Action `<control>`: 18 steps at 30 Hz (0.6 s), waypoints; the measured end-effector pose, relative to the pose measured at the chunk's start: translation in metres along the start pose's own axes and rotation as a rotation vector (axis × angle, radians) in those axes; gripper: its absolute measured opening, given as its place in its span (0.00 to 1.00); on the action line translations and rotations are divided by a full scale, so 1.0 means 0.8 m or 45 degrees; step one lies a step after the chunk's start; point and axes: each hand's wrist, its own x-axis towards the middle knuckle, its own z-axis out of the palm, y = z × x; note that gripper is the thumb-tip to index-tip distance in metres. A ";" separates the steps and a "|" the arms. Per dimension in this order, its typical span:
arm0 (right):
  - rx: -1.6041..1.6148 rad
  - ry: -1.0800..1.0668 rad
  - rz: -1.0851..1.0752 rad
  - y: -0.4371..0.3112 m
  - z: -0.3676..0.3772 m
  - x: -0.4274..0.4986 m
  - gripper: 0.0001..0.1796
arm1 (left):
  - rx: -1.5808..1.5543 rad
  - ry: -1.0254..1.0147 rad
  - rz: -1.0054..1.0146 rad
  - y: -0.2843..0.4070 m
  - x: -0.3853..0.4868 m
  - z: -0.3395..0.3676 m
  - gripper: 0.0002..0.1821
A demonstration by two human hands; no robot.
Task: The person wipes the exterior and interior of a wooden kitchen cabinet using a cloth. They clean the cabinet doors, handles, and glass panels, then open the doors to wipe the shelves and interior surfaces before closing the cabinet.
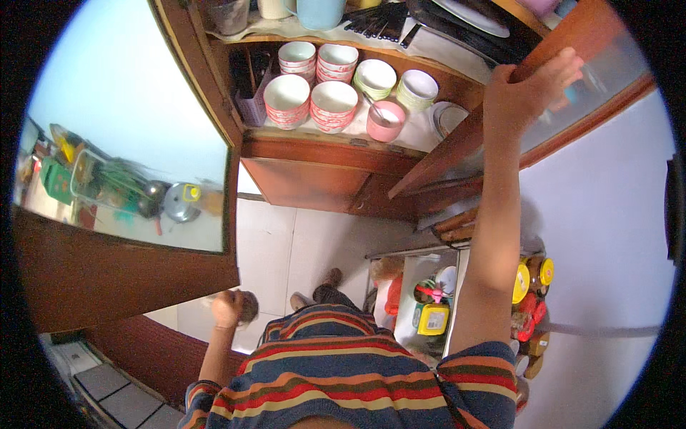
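Note:
My right hand [528, 94] reaches up and rests over the edge of the open right cabinet door [461, 150], its thumb and fingers on either side of the frame. Low on the left, my left hand [226, 308] is closed around a dark, greyish bundle, perhaps a cloth [247, 308]. Between the doors, a shelf holds stacked red-and-white bowls [287, 102], green-rimmed bowls [375, 78] and a pink cup [386, 122] with a spoon in it. A plate [449, 119] lies partly behind the right door.
The glass-paned left door [161, 134] stands open, reflecting kitchen items. On the upper shelf are a light-blue mug [320, 12] and dark-handled utensils [378, 21]. A rack [412, 252] with jars and containers stands at my right. A tiled floor [268, 230] lies below the cabinet.

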 end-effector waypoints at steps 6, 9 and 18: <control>0.160 -0.046 0.043 0.001 -0.008 0.005 0.46 | -0.052 -0.267 0.365 0.076 0.002 0.026 0.20; 0.151 -0.023 0.027 0.001 -0.009 0.003 0.45 | -0.071 -0.372 0.445 0.124 0.013 0.014 0.34; 0.026 -0.004 0.007 0.004 0.003 0.004 0.43 | -0.199 -0.237 0.361 0.037 -0.035 -0.017 0.19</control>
